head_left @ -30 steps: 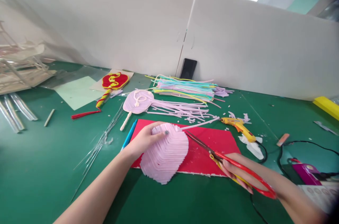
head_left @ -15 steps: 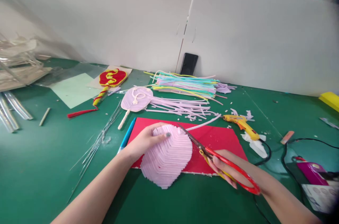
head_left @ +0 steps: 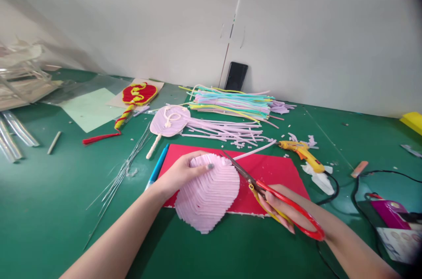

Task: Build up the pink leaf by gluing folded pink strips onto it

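Observation:
My left hand grips a pink fan-shaped piece made of glued pink strips, holding it by its upper left edge just above a red sheet on the green table. My right hand is closed round the red and yellow handles of a pair of scissors. The blades point up and left, and their tips lie at the upper right edge of the pink piece, beside a loose pink strip.
A yellow glue gun lies right of the red sheet, with black cables beyond. Behind are a heap of coloured strips, a finished pink fan, a red and yellow fan, thin wires, a blue pen and a phone.
My right hand has brought the scissors leftward, so the blades now reach the pink piece's upper edge. The left hand keeps its hold on the piece.

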Demonstrator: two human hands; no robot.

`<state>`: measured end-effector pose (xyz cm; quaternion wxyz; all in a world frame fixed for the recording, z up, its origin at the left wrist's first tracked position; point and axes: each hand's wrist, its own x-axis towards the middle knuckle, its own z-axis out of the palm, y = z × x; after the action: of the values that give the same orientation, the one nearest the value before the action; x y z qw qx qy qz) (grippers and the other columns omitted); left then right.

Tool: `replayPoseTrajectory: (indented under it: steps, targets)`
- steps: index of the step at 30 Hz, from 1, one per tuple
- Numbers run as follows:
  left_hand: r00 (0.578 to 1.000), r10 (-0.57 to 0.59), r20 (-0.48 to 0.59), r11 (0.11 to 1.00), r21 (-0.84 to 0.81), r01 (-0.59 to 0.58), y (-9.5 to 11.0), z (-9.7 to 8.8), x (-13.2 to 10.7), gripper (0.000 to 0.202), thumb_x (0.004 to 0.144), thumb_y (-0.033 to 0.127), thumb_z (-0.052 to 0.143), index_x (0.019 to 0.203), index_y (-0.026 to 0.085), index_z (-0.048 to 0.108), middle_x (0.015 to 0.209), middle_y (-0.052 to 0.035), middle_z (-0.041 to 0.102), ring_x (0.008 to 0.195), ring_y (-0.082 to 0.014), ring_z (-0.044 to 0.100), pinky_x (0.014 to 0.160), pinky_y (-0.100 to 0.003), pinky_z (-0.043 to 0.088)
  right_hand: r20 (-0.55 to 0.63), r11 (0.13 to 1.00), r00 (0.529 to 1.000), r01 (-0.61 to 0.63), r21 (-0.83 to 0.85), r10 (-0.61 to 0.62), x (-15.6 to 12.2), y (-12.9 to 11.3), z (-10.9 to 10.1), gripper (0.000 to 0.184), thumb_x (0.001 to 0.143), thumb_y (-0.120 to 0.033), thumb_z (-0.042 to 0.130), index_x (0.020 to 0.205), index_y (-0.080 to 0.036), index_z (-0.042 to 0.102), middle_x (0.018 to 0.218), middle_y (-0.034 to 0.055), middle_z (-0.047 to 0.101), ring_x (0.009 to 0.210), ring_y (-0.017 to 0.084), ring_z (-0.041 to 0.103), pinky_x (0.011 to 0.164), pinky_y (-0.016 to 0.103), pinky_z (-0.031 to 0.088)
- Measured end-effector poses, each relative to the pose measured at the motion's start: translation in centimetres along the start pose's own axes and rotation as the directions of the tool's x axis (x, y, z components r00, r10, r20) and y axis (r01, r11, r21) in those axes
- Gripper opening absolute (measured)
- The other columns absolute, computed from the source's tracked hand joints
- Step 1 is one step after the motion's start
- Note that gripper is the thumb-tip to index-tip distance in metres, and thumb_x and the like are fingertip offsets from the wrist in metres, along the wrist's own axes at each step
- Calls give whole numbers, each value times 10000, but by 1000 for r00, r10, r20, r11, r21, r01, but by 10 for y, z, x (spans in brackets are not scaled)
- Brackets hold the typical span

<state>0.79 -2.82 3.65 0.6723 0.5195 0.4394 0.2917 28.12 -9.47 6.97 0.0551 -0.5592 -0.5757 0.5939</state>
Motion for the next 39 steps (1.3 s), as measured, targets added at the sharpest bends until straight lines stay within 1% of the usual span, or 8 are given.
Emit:
replayPoseTrajectory:
  steps: [3, 9, 14, 22, 28, 31, 35, 39]
  targets:
    - [999, 39, -34, 998, 45, -37, -2, 1, 1, 339, 728, 426, 690, 945, 172, 636, 953, -49, 679, 864, -209, 634, 734, -283, 498, 5, 1000, 1000, -10, 6, 10, 1, 0, 1, 619, 746, -796, 322, 707, -185, 416, 464, -68, 388, 339, 39, 380, 342, 145, 319]
    - [998, 49, -47, 996, 70, -46, -2, 3, 2, 278, 764, 428, 639, 830, 158, 627, 795, -38, 650, 711, -166, 599, 618, -250, 474, 0, 1000, 1000, -26, -8, 26, 5, 3, 0, 628, 723, -810, 340, 679, -187, 407, 485, -66, 391, 321, 34, 385, 312, 139, 312]
    - [997, 45, -56, 994, 98, -39, 0, 4, 2, 250, 767, 408, 631, 771, 160, 601, 752, -27, 619, 686, -154, 579, 582, -231, 456, -4, 999, 999, -38, -24, 38, 7, 7, 1, 607, 732, -793, 364, 685, -188, 395, 492, -73, 385, 309, 32, 394, 293, 128, 295]
    - [998, 43, -46, 994, 106, -38, 1, 5, 1, 254, 775, 413, 618, 802, 161, 617, 766, -27, 624, 696, -154, 577, 592, -234, 455, -30, 991, 993, -120, -63, 118, 9, 7, 3, 594, 719, -788, 397, 676, -197, 360, 505, -83, 363, 302, 26, 380, 275, 125, 286]
    - [998, 34, -47, 992, 121, -28, 1, 4, 2, 280, 759, 441, 624, 773, 163, 610, 758, -30, 636, 683, -156, 580, 579, -234, 452, -65, 984, 983, -175, -32, 173, 9, 11, 5, 563, 732, -755, 432, 677, -199, 364, 500, -86, 369, 301, 31, 387, 270, 126, 297]
    - [998, 28, -55, 992, 123, -21, 2, 4, 1, 296, 746, 459, 628, 775, 165, 620, 764, -37, 652, 696, -171, 597, 583, -244, 457, -52, 988, 987, -153, 20, 153, 6, 6, 6, 538, 734, -731, 466, 696, -202, 373, 517, -93, 360, 288, 19, 348, 269, 131, 287]
    - [997, 18, -76, 992, 123, -9, 2, 5, 1, 314, 737, 477, 632, 798, 169, 644, 782, -45, 670, 710, -185, 613, 587, -253, 462, -49, 993, 993, -102, 55, 104, 0, -5, 8, 519, 756, -696, 479, 667, -201, 350, 535, -90, 361, 291, 1, 311, 286, 133, 253]
    - [997, 36, -68, 993, 113, -28, 2, 5, 1, 308, 733, 468, 639, 786, 164, 641, 773, -44, 668, 710, -187, 614, 595, -256, 461, -76, 997, 994, -79, 23, 81, 4, 2, 8, 531, 738, -702, 496, 636, -206, 335, 508, -89, 338, 303, 18, 312, 288, 151, 235]
